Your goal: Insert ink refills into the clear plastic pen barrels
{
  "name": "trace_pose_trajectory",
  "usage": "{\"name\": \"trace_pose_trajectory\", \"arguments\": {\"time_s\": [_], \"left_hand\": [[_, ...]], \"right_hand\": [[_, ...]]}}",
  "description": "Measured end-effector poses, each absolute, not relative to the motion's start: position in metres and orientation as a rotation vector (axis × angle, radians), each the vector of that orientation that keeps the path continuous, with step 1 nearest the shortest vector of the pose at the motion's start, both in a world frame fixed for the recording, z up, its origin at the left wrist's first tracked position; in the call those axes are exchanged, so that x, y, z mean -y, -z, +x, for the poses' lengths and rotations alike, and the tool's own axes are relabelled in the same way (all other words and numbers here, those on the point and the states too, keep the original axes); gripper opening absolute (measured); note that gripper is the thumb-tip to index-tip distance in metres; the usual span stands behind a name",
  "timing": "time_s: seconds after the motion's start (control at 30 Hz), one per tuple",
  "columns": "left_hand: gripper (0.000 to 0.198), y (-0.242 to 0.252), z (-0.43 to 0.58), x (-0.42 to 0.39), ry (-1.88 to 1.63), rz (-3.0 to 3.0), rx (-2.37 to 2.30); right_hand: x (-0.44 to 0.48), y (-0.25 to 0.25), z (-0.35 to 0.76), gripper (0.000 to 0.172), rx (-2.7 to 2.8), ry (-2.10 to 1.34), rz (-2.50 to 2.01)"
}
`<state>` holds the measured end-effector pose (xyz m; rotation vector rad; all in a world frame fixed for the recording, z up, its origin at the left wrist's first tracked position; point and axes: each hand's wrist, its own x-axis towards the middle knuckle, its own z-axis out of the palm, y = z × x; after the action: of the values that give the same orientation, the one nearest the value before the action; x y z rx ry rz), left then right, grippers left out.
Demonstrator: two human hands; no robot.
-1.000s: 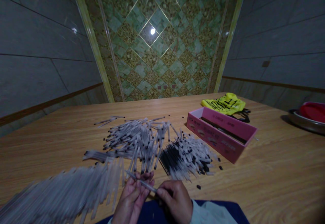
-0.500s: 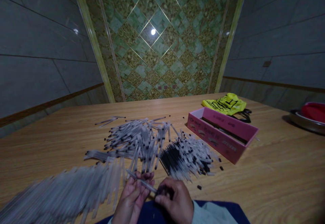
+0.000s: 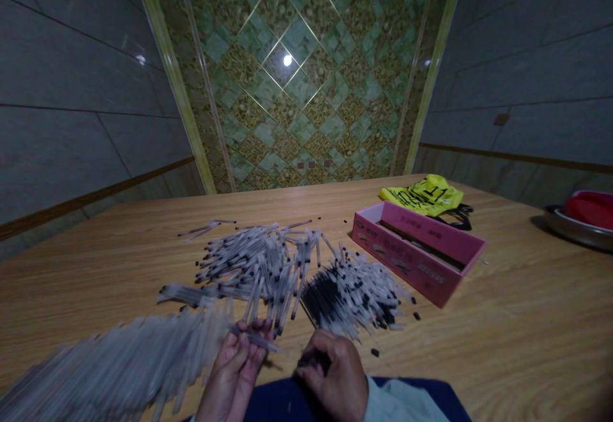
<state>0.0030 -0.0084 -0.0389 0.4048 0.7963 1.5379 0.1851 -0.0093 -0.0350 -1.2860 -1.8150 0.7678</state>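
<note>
My left hand point(image 3: 239, 364) is closed around a translucent pen barrel point(image 3: 261, 341), which points to the right, a little blurred. Close by, my right hand point(image 3: 335, 371) is curled with its fingertips pinched; a small black plug point(image 3: 301, 362) shows at them, partly hidden. Between the hands there is a gap. Beyond my left hand lies a heap of pen barrels with black ends point(image 3: 258, 259). Clear barrels point(image 3: 119, 361) spread in a thick row at the left. Past my right hand sits a pile of clear caps point(image 3: 373, 288) beside dark, thin pieces point(image 3: 323, 294).
An open pink box point(image 3: 407, 262) stands right of the piles, with a yellow bag point(image 3: 426, 195) behind it. Loose black plugs point(image 3: 375, 352) dot the wooden table point(image 3: 517, 332). A metal pan with a red item point(image 3: 594, 208) is at the far right.
My left hand has moved left with the pen barrel, away from my right hand. The barrel's near end has come apart from my right fingertips, which stay pinched in nearly the same place.
</note>
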Motion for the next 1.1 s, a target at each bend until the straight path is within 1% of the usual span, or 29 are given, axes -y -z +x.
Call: {"name": "trace_pose_trajectory", "arguments": {"time_s": [0.07, 0.17, 0.3, 0.37, 0.43, 0.5, 0.57, 0.63, 0.73, 0.87, 0.9, 0.97, 1.03, 1.1], "left_hand": [[0.029, 0.036, -0.008, 0.007, -1.578, 0.409, -0.838], [0.031, 0.027, -0.024, 0.008, -1.644, 0.505, -0.996], [0.044, 0.009, -0.045, 0.013, -1.718, 0.726, -1.491], [0.047, 0.001, -0.052, 0.014, -1.642, 0.790, -1.830], [0.048, -0.002, -0.057, 0.012, -1.527, 0.777, -2.039], [0.051, 0.002, -0.060, 0.008, -1.535, 0.698, -2.007], [0.052, 0.010, -0.061, 0.004, -1.642, 0.585, -1.811], [0.049, 0.018, -0.061, 0.001, -1.705, 0.515, -1.653], [0.044, 0.024, -0.063, 0.000, -1.730, 0.504, -1.593], [0.042, 0.023, -0.061, 0.003, -1.713, 0.481, -1.575], [0.041, 0.023, -0.059, 0.003, -1.710, 0.473, -1.543], [0.040, 0.023, -0.052, 0.004, -1.698, 0.473, -1.452], [0.042, 0.022, -0.044, 0.004, -1.676, 0.484, -1.385], [0.043, 0.020, -0.039, 0.004, -1.668, 0.481, -1.360]], "right_hand": [[0.005, 0.033, 0.189, 0.008, 1.807, -0.692, -1.313], [-0.008, 0.028, 0.204, 0.003, 1.780, -0.583, -1.368], [-0.035, 0.022, 0.239, 0.020, 1.710, -0.366, -1.490], [-0.047, 0.021, 0.258, 0.023, 1.664, -0.272, -1.597], [-0.056, 0.021, 0.274, 0.024, 1.632, -0.216, -1.697], [-0.061, 0.022, 0.284, 0.024, 1.629, -0.180, -1.780], [-0.062, 0.024, 0.288, 0.024, 1.649, -0.148, -1.850], [-0.063, 0.025, 0.290, 0.023, 1.668, -0.119, -1.904], [-0.064, 0.027, 0.291, 0.023, 1.679, -0.095, -1.925], [-0.062, 0.027, 0.285, 0.033, 1.581, -0.073, -1.857], [-0.058, 0.026, 0.279, 0.035, 1.565, -0.093, -1.782], [-0.047, 0.023, 0.261, 0.031, 1.615, -0.237, -1.540], [-0.029, 0.022, 0.234, 0.027, 1.769, -0.546, -1.225], [-0.010, 0.026, 0.203, 0.035, 1.889, -0.852, -0.916]]}}
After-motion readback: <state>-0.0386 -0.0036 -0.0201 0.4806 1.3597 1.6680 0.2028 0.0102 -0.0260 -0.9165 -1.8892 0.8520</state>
